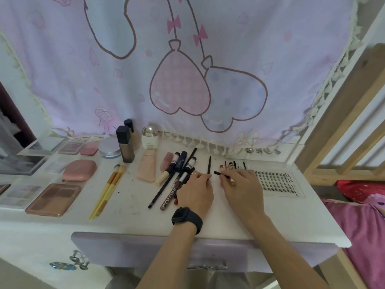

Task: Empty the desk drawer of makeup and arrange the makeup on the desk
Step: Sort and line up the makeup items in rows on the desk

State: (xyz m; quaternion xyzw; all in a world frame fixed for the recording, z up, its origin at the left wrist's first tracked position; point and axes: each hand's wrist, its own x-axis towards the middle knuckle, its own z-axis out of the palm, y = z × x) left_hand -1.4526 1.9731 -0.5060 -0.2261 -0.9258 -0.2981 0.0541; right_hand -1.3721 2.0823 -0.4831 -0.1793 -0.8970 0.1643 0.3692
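The arranging step was in hand, I judged: makeup lay in rows across the white painted desk [229, 215], and the pale lavender drawer front [135, 247] below its edge showed nothing of what was inside. The left hand [195, 190], a black watch on its wrist, had its fingertips pinched on the lower end of a thin black liner pencil [209, 164] that pointed toward the wall. The right hand [242, 185], just beside it, pinched a short dark stick [220, 174] between thumb and curled fingers. Beyond the knuckles lay a row of small tubes [231, 166], with a clear tray of false lashes [275, 181] to their right. Next, I reckoned, both sticks wanted laying parallel in the bare gap there, without nudging the neighbours
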